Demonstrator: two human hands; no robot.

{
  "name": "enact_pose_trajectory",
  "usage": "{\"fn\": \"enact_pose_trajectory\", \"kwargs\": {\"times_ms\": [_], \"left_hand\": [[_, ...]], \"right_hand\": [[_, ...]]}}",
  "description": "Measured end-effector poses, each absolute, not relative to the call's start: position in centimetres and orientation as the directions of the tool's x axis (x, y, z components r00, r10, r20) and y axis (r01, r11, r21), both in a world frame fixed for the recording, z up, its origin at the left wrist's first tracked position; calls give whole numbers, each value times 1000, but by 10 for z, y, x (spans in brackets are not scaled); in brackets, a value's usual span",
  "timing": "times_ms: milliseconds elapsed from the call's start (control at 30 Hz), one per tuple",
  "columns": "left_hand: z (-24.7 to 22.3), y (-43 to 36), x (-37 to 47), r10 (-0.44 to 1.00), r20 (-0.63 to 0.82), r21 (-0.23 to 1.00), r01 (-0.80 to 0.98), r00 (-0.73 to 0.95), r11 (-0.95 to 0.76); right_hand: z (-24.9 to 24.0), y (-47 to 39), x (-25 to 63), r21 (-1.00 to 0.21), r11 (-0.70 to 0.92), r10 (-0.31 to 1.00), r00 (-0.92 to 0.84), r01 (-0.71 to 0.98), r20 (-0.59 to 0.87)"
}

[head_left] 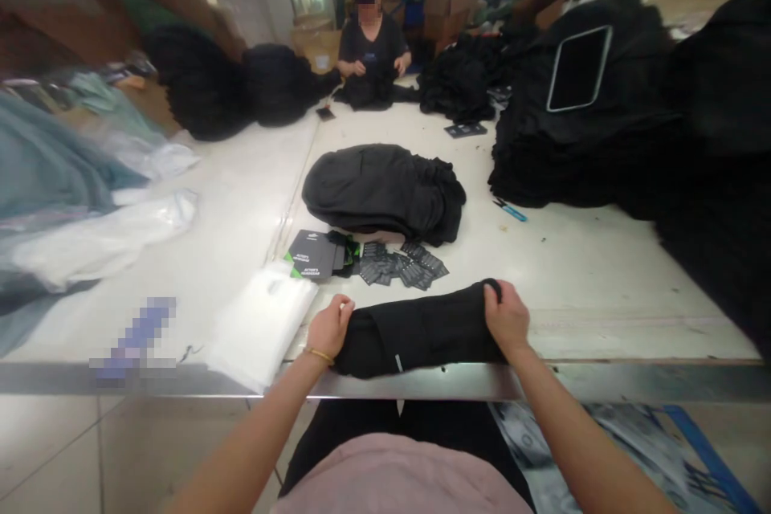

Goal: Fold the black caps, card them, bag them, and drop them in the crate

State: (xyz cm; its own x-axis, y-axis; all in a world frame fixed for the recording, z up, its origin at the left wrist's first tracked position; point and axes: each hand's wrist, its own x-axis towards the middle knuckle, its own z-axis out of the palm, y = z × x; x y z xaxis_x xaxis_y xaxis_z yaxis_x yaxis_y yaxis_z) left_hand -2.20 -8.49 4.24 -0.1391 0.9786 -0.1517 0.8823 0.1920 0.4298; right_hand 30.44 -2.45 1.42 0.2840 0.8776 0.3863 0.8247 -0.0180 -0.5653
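Note:
A folded black garment [430, 328] lies at the table's front edge, with a small pale mark low on its front. My left hand [330, 328] grips its left end, fingers mostly hidden behind the cloth. At the other end my right hand [507, 316] is closed on the rolled upper corner, thumb on top. White plastic bags [262, 325] lie flat beside my left hand. Just beyond the garment are dark printed cards [313, 253] with green edges and a spread of small black tags [402, 263]. Behind these sits a pile of folded black garments [379, 189].
Large black cloth stacks [578, 144] rise at the right, a phone [579, 68] on top. Blue thread snips [511, 210] lie nearby. Across the table a person [370, 48] handles black cloth. Clear plastic-wrapped goods [108, 237] cover the left. The metal table edge [572, 381] runs before me.

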Motion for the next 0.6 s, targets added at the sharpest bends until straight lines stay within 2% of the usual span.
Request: {"fn": "enact_pose_trajectory", "kwargs": {"times_ms": [67, 133, 200, 267, 333, 367, 433, 500, 567, 600], "left_hand": [[36, -75, -25, 978, -191, 306, 941, -89, 146], [34, -70, -27, 992, -114, 297, 951, -55, 86], [39, -66, -23, 999, 16, 417, 909, -28, 19], [47, -58, -9, 996, 58, 585, 807, 62, -84], [53, -45, 12, 967, 22, 703, 684, 255, -196], [55, -39, 23, 935, -4, 722, 649, 354, -242], [53, -30, 41, 877, -66, 687, 659, 476, -306], [47, -26, 47, 853, -120, 620, 709, 509, -336], [40, -28, 42, 834, -159, 602, 721, 529, -343], [36, -31, 37, 821, -176, 611, 714, 543, -342]], "right_hand": [[11, -9, 298, -542, 48, 894, 206, 839, 397], [15, -13, 290, -496, 141, 871, 131, 857, 474], [23, -37, 273, -426, 311, 816, -8, 850, 578], [30, -72, 245, -348, 550, 743, -253, 759, 620], [30, -105, 210, -313, 735, 661, -532, 602, 530], [28, -118, 194, -326, 753, 654, -595, 572, 467], [20, -134, 173, -414, 710, 704, -601, 570, 378], [12, -138, 169, -600, 585, 803, -495, 546, 332], [8, -135, 182, -856, 315, 937, -277, 410, 212], [8, -133, 192, -960, 109, 989, -122, 259, 79]]}}
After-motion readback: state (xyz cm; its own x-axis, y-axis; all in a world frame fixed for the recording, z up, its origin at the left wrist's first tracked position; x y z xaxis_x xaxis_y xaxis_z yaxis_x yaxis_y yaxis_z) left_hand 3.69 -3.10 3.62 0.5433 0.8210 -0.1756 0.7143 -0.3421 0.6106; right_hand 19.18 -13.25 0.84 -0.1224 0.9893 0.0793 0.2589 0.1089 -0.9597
